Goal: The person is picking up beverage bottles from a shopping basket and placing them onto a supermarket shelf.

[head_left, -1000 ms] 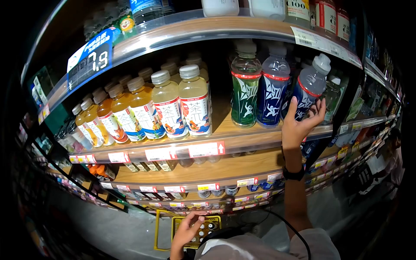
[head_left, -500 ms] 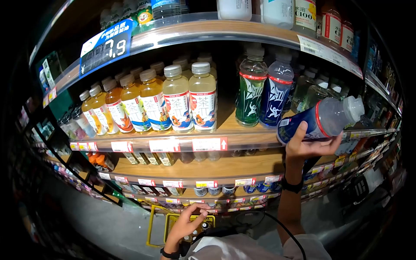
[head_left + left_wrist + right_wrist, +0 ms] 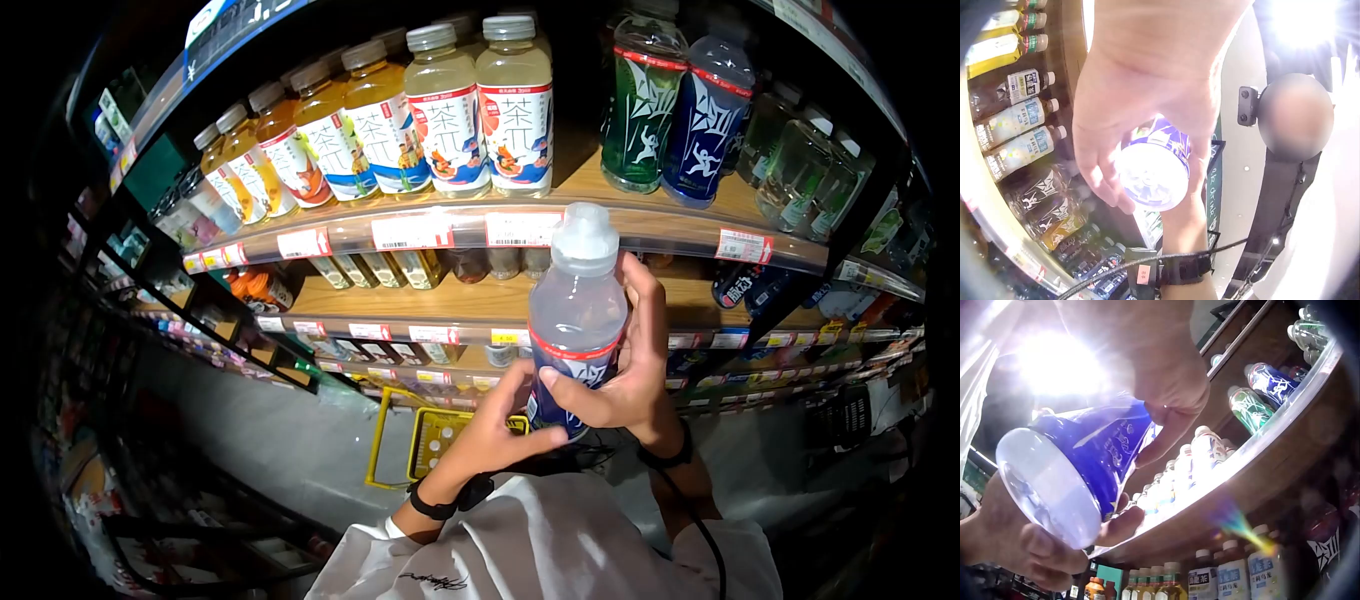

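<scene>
Upright in front of my chest is a clear-topped drink bottle (image 3: 578, 305) with a pale cap, a red band and a dark blue label. My right hand (image 3: 632, 385) grips its right side, thumb across the label and fingers behind. Lower down, my left hand (image 3: 492, 430) holds the bottle near its base, with the thumb in front. From beneath, the left wrist view shows the round bottle base (image 3: 1154, 175) between fingers and thumb. The blue label (image 3: 1107, 447) is large in the right wrist view, where the left fingers (image 3: 1054, 553) curl by the base.
Behind the bottle runs a wooden shelf (image 3: 575, 195) with a row of tea bottles (image 3: 515, 110). A green-labelled bottle (image 3: 643, 105) and a blue-labelled bottle (image 3: 706, 125) stand farther right. Below on the floor is a yellow basket (image 3: 425, 440) with bottles inside. A black cable (image 3: 700, 530) hangs along my right arm.
My right hand has taken the blue-labelled bottle off the shelf, tilted it, and brought it upright toward my chest. The left hand has risen from above the basket to the bottle's base.
</scene>
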`<move>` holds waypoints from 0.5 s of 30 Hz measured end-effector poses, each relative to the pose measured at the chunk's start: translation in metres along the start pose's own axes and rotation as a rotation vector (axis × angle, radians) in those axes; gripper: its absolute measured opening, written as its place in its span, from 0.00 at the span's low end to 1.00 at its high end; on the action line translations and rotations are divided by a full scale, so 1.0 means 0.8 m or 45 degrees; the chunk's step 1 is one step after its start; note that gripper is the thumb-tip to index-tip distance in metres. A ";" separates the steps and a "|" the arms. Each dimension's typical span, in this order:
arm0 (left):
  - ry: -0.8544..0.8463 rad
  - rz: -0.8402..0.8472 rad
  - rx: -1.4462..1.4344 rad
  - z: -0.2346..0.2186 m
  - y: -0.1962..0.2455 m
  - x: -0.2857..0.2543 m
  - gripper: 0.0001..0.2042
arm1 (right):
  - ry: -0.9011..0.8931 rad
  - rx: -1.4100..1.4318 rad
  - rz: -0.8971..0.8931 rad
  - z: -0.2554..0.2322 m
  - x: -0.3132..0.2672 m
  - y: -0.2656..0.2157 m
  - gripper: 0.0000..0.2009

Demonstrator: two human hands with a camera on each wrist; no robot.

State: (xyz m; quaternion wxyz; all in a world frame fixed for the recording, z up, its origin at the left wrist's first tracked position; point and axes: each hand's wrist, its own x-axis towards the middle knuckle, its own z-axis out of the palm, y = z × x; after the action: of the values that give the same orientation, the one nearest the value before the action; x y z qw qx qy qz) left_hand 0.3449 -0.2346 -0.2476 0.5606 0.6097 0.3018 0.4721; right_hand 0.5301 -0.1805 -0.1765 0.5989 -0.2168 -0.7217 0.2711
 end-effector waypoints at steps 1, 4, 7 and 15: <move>0.047 0.026 -0.004 0.001 -0.004 0.002 0.35 | 0.011 0.032 0.077 0.004 -0.003 -0.005 0.51; 0.030 0.093 0.008 -0.008 -0.010 0.001 0.32 | -0.134 -0.253 0.108 -0.008 -0.006 -0.011 0.51; -0.028 0.115 0.009 -0.013 -0.016 -0.006 0.29 | -0.165 -0.234 0.159 -0.011 -0.011 -0.009 0.52; -0.076 0.040 -0.263 -0.017 -0.027 -0.012 0.28 | -0.275 0.173 0.416 -0.023 -0.013 -0.013 0.56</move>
State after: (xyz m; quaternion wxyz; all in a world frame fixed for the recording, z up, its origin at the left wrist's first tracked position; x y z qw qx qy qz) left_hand 0.3325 -0.2339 -0.2720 0.6218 0.5670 0.2253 0.4911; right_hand 0.5501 -0.1927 -0.1754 0.4793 -0.2597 -0.7170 0.4345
